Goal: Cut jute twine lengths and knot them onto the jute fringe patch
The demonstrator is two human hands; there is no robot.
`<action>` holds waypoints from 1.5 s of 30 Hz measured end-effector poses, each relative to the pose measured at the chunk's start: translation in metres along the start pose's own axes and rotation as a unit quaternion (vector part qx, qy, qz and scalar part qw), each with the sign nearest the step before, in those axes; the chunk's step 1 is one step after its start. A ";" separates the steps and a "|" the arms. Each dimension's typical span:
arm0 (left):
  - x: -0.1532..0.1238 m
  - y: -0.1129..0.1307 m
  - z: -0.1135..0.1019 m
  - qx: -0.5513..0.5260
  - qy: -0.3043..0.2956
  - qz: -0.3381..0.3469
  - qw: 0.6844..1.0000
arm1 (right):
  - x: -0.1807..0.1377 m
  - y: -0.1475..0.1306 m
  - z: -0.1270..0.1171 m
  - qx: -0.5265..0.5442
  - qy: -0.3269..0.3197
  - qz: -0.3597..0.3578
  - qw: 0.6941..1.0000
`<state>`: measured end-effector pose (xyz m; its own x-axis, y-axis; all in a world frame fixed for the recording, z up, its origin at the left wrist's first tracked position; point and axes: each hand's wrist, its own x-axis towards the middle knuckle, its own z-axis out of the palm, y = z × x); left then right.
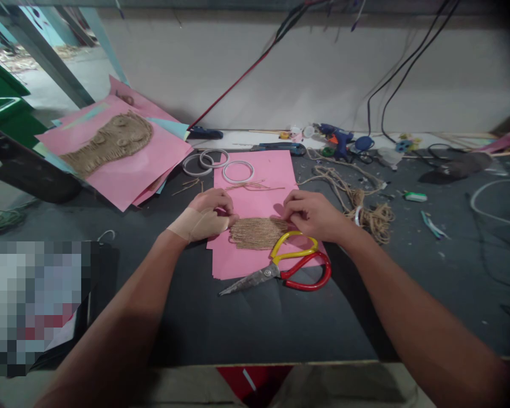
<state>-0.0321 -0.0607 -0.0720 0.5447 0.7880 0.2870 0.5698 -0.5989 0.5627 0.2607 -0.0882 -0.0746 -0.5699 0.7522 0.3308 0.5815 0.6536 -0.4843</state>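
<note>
A patch of jute twine (257, 233), laid in tight side-by-side rows, lies on pink paper (272, 167) in front of me. My left hand (210, 212), with a beige wrap around the wrist, is closed in a pinch at the patch's upper left corner. At the upper right corner my right hand (312, 215) pinches the twine too, its fingers curled. The strand between the fingertips is too fine to make out. Scissors (268, 272) with one yellow and one red handle rest across the patch's lower right edge and the paper, blades pointing left.
Several pale rings (238, 171) lie beyond the hands. A loose twine bundle (372, 218) sits to the right. Behind are a blue glue gun (342, 139) and a cutter knife (280, 148). Pink sheets (127, 178) bearing a twine piece (119, 141) are stacked at left.
</note>
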 end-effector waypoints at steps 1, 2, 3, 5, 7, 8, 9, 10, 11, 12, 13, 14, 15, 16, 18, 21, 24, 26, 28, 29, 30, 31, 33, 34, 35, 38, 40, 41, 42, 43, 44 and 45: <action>0.000 0.000 -0.001 0.003 -0.004 -0.007 1.000 | 0.000 0.000 0.000 -0.004 0.001 0.005 1.000; -0.001 0.000 -0.001 0.001 -0.008 -0.017 1.000 | 0.000 0.000 0.000 -0.007 0.003 0.011 1.000; -0.001 -0.001 -0.002 -0.006 -0.009 -0.030 0.999 | -0.001 0.000 0.000 -0.011 0.004 0.016 1.000; -0.002 -0.002 -0.002 -0.028 -0.007 -0.050 0.998 | -0.001 -0.001 0.000 -0.019 0.009 0.022 1.000; -0.003 -0.003 -0.003 -0.043 -0.003 -0.059 0.997 | 0.000 -0.001 0.000 -0.029 0.015 0.022 0.999; -0.003 -0.002 -0.003 -0.044 -0.002 -0.060 0.997 | 0.000 -0.001 0.000 -0.034 0.019 0.020 0.999; -0.002 -0.002 -0.004 -0.044 -0.002 -0.059 0.997 | 0.000 -0.001 0.000 -0.039 0.023 0.017 0.999; -0.002 -0.001 -0.004 -0.043 -0.002 -0.058 0.997 | 0.001 -0.001 0.000 -0.041 0.027 0.014 0.999; -0.002 0.000 -0.005 -0.043 -0.001 -0.055 0.998 | 0.001 -0.001 0.000 -0.042 0.030 0.011 0.999; -0.001 0.002 -0.005 -0.043 0.000 -0.051 0.998 | 0.001 0.000 0.000 -0.042 0.033 0.008 0.999; -0.001 0.003 -0.005 -0.043 0.002 -0.048 0.998 | 0.001 0.000 0.001 -0.040 0.036 0.005 0.999; 0.000 0.004 -0.005 -0.042 0.006 -0.047 0.998 | 0.001 0.000 0.001 -0.038 0.038 0.002 0.999; 0.000 0.005 -0.004 -0.040 0.009 -0.049 0.998 | 0.001 0.000 0.001 -0.037 0.038 0.001 0.999; 0.001 0.005 -0.003 -0.037 0.011 -0.054 0.998 | 0.000 -0.001 0.001 -0.036 0.037 0.000 0.999; 0.001 0.004 -0.001 -0.032 0.019 -0.064 0.997 | 0.000 -0.002 0.001 -0.032 0.031 0.004 0.999; 0.001 0.003 0.002 -0.037 0.016 -0.069 0.997 | 0.001 -0.004 0.003 -0.019 0.025 0.022 0.999; 0.002 0.003 0.003 -0.044 0.007 -0.077 0.996 | 0.003 -0.006 0.007 -0.005 0.056 0.060 0.997; 0.002 0.004 0.004 -0.049 0.009 -0.083 0.995 | 0.004 -0.005 0.010 0.011 0.080 0.099 0.992; 0.002 0.004 0.004 -0.053 0.010 -0.085 0.995 | 0.005 -0.005 0.013 0.043 0.088 0.140 0.985; 0.002 0.005 0.004 -0.053 0.012 -0.085 0.995 | 0.006 -0.005 0.014 0.061 0.086 0.158 0.982; 0.002 0.005 0.004 -0.053 0.013 -0.085 0.995 | 0.006 -0.005 0.015 0.080 0.084 0.171 0.979; 0.002 0.005 0.005 -0.053 0.013 -0.087 0.995 | 0.006 -0.005 0.015 0.094 0.081 0.179 0.976; 0.003 0.006 0.005 -0.058 0.010 -0.091 0.994 | 0.006 -0.007 0.015 0.103 0.077 0.185 0.974; 0.003 0.006 0.004 -0.060 0.008 -0.094 0.994 | 0.006 -0.008 0.016 0.099 0.075 0.184 0.975; 0.003 0.007 0.004 -0.063 0.006 -0.097 0.993 | 0.006 -0.009 0.016 0.092 0.073 0.182 0.976; 0.004 0.009 0.004 -0.073 0.003 -0.104 0.992 | 0.008 -0.012 0.019 0.053 0.069 0.160 0.983; 0.004 0.009 0.004 -0.072 0.003 -0.103 0.992 | 0.009 -0.013 0.021 0.026 0.068 0.147 0.986; 0.004 0.009 0.004 -0.067 0.004 -0.100 0.993 | 0.010 -0.014 0.022 0.014 0.067 0.146 0.987; 0.004 0.009 0.004 -0.061 0.005 -0.095 0.994 | 0.010 -0.014 0.023 0.006 0.066 0.148 0.987; 0.004 0.008 0.005 -0.054 0.006 -0.089 0.995 | 0.010 -0.015 0.024 0.001 0.065 0.150 0.987; 0.004 0.008 0.006 -0.047 0.009 -0.087 0.995 | 0.011 -0.015 0.024 -0.002 0.064 0.153 0.986; 0.004 0.007 0.007 -0.043 0.012 -0.088 0.995 | 0.011 -0.015 0.025 -0.005 0.064 0.154 0.986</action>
<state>-0.0213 -0.0629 -0.0724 0.4266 0.8829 0.1962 0.5996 -0.4385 0.6695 0.2313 -0.0923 -0.0838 -0.2885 0.9188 0.2694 0.7213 0.3936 -0.5699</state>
